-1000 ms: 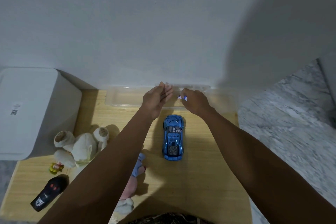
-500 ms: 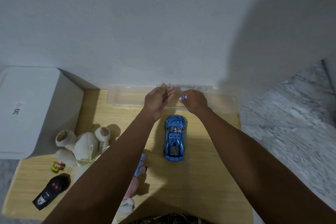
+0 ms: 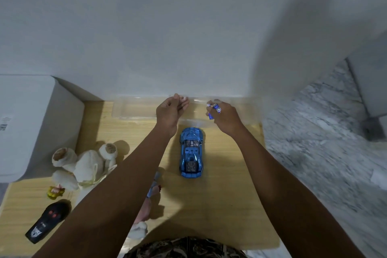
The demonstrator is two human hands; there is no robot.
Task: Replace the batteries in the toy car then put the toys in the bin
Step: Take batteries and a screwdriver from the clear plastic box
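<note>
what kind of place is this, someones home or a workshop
Most likely a home, on the floor by a wall: a low wooden board lies on marble-patterned tile, with a blue toy car, a white plush toy and a white bin around it.

Blue-and-white batteries [image 3: 213,110] are showing in the right hand [image 3: 225,118]; a glossy blue toy car [image 3: 191,153] is sitting just below both hands; a black remote [image 3: 48,221] with red buttons is lying far left.

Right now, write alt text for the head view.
Right hand grips small blue batteries above a clear tray; left hand hovers beside it, holding nothing visible. A blue car sits below on a wooden table.
</note>
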